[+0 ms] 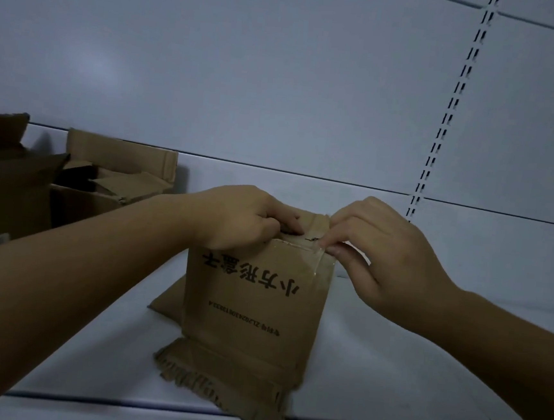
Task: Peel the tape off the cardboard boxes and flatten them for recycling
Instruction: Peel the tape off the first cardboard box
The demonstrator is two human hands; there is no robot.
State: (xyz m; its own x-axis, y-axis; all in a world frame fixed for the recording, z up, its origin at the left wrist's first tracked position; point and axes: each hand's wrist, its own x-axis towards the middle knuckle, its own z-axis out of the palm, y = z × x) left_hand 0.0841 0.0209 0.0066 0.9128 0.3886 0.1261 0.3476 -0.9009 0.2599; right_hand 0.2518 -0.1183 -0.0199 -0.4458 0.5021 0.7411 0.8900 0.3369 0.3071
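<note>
The fingers (328, 239) of the right hand (395, 263) pinch the edge of the clear tape (298, 255) at the upper right corner of the cardboard box (253, 308). The tape is glossy and is stuck on the upper part of the front face and on the right edge.

The fingers (287, 226) of the left hand (241, 218) are curled over the top rim of the box and grip it.

The box stands upright in the middle of the frame, on the white shelf (405, 371), with its black print upside down. A torn flap (220, 382) spreads out at its foot, toward the lower edge of the frame.

At the left of the frame, other open boxes (114, 175) stand against the back wall. At the upper right, a slotted strip (451, 114) runs up the wall.
</note>
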